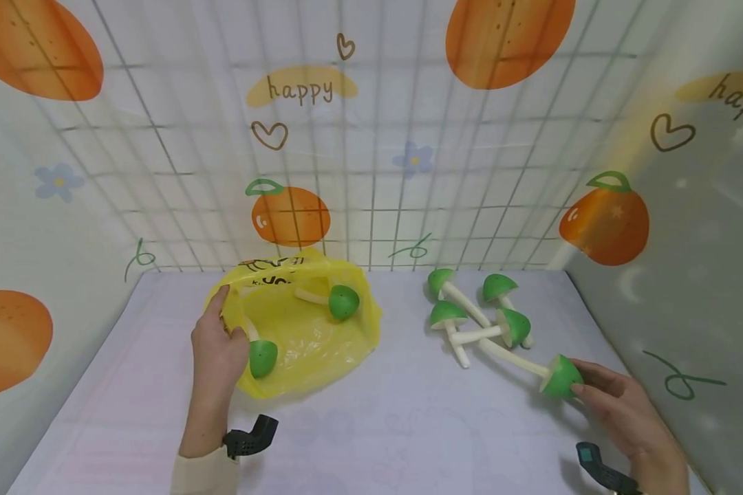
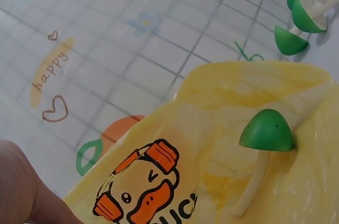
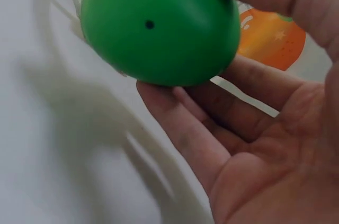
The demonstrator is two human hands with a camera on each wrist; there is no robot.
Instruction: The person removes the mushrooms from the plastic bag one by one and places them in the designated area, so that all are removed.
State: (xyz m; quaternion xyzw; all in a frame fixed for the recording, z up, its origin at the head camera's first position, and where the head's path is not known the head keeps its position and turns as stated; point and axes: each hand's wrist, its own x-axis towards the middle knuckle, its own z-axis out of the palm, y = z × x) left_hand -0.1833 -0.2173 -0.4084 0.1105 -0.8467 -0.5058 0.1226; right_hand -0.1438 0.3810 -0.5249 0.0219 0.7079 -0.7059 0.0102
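Right hand: pinches one mushroom by its green cap, at the right of the table. Left hand: grips the left rim of the yellow bag.

Risks, in judgement: the pinched mushroom's stem reaches the crossed stems of the pile; a quick lift could drag or scatter its neighbours. The smooth, rounded cap could slip from a fingertip grip. The bag looks thin and limp; a slackened left hand could let its mouth sag.

Count: mushrooms, seven: two in the bag, four in the pile, one in the right hand. Bags, one. Hands, two.
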